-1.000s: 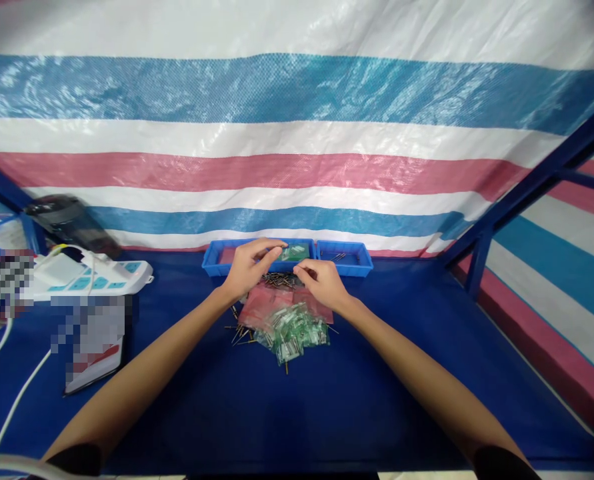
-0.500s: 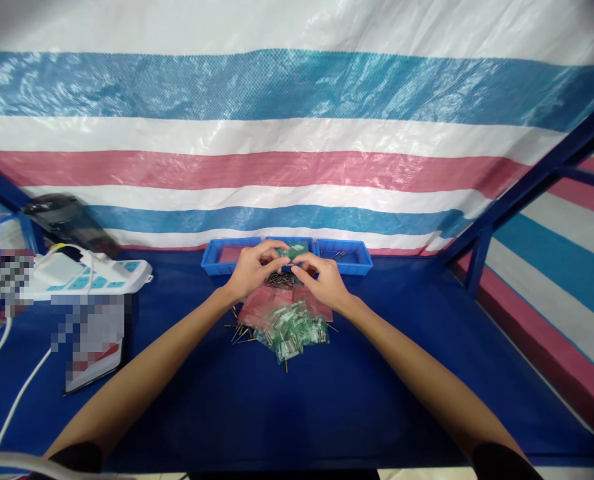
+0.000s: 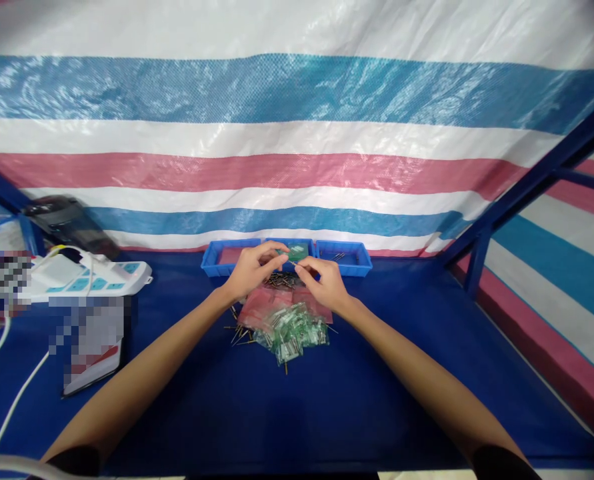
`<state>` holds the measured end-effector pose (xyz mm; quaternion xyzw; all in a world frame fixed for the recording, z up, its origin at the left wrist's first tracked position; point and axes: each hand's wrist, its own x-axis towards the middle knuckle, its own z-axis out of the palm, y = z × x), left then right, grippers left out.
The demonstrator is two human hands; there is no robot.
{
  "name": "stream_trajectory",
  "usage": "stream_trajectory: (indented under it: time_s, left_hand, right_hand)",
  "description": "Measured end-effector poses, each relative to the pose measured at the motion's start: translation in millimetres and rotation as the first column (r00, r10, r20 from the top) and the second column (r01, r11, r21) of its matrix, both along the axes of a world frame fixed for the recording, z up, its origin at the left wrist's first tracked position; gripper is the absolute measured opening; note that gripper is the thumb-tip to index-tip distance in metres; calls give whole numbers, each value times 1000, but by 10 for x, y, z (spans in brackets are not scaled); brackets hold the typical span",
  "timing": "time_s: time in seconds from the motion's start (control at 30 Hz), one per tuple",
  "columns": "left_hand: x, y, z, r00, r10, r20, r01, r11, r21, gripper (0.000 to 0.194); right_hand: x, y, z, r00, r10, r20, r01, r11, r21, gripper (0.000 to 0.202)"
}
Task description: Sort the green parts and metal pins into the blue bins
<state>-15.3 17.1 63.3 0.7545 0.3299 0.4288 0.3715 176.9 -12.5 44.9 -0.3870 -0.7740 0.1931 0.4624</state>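
My left hand [image 3: 254,267] and my right hand [image 3: 323,279] meet above the piles, fingertips a little apart. A thin metal pin [image 3: 293,263] shows between them, its right end pinched in my right fingers. My left thumb and forefinger are closed near its other end; whether they grip it is too small to make out. Under the hands lies a heap of dark metal pins [image 3: 281,280]. Closer to me, small clear-and-green packets [image 3: 294,328] are piled on red plastic bags [image 3: 263,301]. Loose brass-coloured pins [image 3: 241,333] stick out at the left.
Three blue trays stand behind the hands: the left tray [image 3: 211,269] holds something red, the middle tray [image 3: 307,244] green packets, the right tray [image 3: 359,269] a few pins. On the blue table's left are a power strip [image 3: 121,283], a phone-like device [image 3: 97,360] and a dark bottle [image 3: 71,223].
My fingertips have shifted slightly, and the pin now slants between them. My right hand has lowered a little. The piles and trays stay as they were.
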Motion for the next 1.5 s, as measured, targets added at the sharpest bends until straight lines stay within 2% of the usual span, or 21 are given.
stream_trajectory:
  time_s: [0.17, 0.27, 0.5, 0.67, 0.77, 0.97, 1.03, 1.17, 1.23, 1.37, 1.5]
  left_hand:
    - [-1, 21, -8, 999, 33, -13, -32, 998, 52, 17]
    - [3, 20, -9, 999, 49, 3, -49, 995, 82, 17]
    - [25, 1, -22, 998, 43, 37, -45, 997, 55, 18]
    - [42, -26, -9, 999, 47, 21, -49, 994, 99, 18]
    - [37, -41, 1, 999, 52, 12, -53, 997, 57, 18]
    - [21, -32, -18, 991, 21, 135, -19, 1000, -11, 21]
    - [19, -20, -23, 994, 44, 102, -46, 999, 17, 23]
    - [15, 4, -21, 995, 102, -24, -94, 973, 209, 26]
    - [14, 11, -21, 992, 109, -59, -92, 965, 245, 26]
    - [26, 2, -34, 995, 64, -75, -52, 988, 147, 28]
    - [44, -17, -48, 994, 36, -102, -27, 996, 89, 30]
  right_hand:
    - [18, 13, 4, 998, -26, -57, 24, 999, -24, 26]
    - [16, 10, 9, 999, -3, -37, 2, 1000, -19, 26]
    - [6, 9, 8, 1000, 25, 16, -25, 1000, 3, 25]
    - [-6, 30, -20, 997, 34, 68, -33, 999, -3, 26]
    - [-12, 39, -37, 991, 55, 120, -52, 998, -27, 26]
    - [-11, 38, -29, 992, 20, 127, -16, 999, -34, 25]
    - [-8, 37, -21, 995, 1, 104, 3, 999, -33, 25]
    - [3, 38, -23, 998, -49, 46, 50, 998, -38, 21]
    - [11, 38, -26, 998, -67, -5, 67, 997, -39, 17]
    - [21, 35, -19, 999, -36, -41, 34, 998, -49, 22]
    - [18, 31, -11, 1000, 5, 25, -4, 999, -36, 17]
